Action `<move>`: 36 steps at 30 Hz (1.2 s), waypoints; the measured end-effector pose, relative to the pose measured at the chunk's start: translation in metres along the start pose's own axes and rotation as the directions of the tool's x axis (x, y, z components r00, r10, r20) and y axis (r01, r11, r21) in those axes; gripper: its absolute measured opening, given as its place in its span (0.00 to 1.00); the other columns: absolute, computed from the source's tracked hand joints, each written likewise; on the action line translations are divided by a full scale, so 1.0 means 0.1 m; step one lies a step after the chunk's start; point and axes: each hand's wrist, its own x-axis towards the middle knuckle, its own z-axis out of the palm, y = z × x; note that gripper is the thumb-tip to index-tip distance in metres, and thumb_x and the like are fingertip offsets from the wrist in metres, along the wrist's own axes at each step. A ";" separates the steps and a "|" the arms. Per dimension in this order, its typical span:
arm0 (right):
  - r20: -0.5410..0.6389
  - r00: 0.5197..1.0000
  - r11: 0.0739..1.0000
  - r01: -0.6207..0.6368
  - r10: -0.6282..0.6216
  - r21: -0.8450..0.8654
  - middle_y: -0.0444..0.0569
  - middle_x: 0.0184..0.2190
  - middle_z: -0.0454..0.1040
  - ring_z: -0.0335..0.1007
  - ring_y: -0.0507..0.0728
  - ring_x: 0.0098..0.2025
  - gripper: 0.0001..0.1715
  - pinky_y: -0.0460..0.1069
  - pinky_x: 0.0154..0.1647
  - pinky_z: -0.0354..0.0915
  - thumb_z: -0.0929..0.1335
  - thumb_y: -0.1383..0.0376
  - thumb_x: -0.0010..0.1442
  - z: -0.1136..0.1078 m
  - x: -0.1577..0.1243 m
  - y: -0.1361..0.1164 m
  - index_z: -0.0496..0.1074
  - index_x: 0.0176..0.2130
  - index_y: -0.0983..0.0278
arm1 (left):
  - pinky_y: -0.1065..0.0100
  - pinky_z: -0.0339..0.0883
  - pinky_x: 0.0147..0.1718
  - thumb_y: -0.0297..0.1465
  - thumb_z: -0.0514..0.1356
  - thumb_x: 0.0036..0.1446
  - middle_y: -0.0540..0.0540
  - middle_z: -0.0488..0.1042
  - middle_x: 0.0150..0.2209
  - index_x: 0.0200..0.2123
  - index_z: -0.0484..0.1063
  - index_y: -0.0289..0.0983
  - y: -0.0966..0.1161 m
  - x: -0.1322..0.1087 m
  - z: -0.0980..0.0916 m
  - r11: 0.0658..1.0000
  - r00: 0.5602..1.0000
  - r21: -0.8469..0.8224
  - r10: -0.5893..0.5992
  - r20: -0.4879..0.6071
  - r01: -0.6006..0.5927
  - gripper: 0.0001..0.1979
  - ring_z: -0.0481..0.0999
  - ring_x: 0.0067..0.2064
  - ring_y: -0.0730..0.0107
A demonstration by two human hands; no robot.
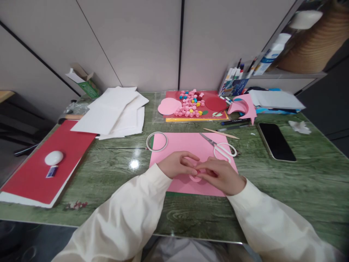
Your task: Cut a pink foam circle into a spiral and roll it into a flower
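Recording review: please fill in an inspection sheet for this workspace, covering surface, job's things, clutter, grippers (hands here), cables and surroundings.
Surface: green wood-patterned table, glossy, with a light reflection left of the hands.
Job's things: pink sheet under both hands; small pink piece at the fingertips; white-handled scissors lying on the sheet, handles toward its right edge.
Clutter: phone at right; white sheets and red sheet at left; small, mostly pink pieces heaped at the back.
Grippers: left hand and right hand meet at the fingertips; exact grip partly hidden.
Cables: nothing seen.
Surroundings: grey panels behind; shelf at right, holding a white bottle.
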 end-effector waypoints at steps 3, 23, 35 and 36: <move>0.042 0.999 0.999 -0.006 0.004 0.034 0.44 0.22 0.73 0.62 0.51 0.24 0.10 0.45 0.27 0.56 0.65 0.61 0.55 0.00 0.00 -0.01 0.74 0.38 0.59 | 0.68 0.66 0.31 0.29 0.67 0.36 0.46 0.76 0.25 0.41 0.67 0.32 0.01 0.00 -0.02 0.999 0.999 0.052 -0.016 0.033 0.014 0.25 0.76 0.28 0.69; -0.171 0.978 0.992 -0.122 0.118 -0.018 0.38 0.16 0.59 0.57 0.49 0.20 0.05 0.43 0.22 0.53 0.67 0.63 0.53 0.05 -0.03 0.02 0.67 0.32 0.62 | 0.68 0.66 0.33 0.26 0.68 0.33 0.46 0.76 0.26 0.35 0.68 0.31 -0.06 0.07 0.17 0.981 0.967 -0.147 0.089 -0.238 -0.126 0.22 0.74 0.28 0.72; -0.024 1.000 1.000 -0.010 0.010 0.001 0.41 0.17 0.64 0.56 0.50 0.22 0.10 0.45 0.25 0.53 0.66 0.58 0.54 0.00 0.00 0.02 0.73 0.34 0.60 | 0.69 0.65 0.30 0.27 0.67 0.34 0.46 0.75 0.25 0.39 0.67 0.33 -0.04 0.03 0.04 1.000 0.996 -0.029 -0.003 -0.088 0.000 0.24 0.74 0.26 0.72; 0.000 1.000 1.000 0.011 -0.011 0.010 0.42 0.17 0.65 0.57 0.50 0.22 0.10 0.45 0.26 0.53 0.66 0.58 0.54 0.00 0.00 0.03 0.73 0.34 0.60 | 0.70 0.65 0.30 0.27 0.67 0.33 0.47 0.75 0.25 0.39 0.68 0.33 -0.04 0.03 0.03 1.000 0.997 0.007 -0.018 -0.068 0.019 0.25 0.74 0.27 0.72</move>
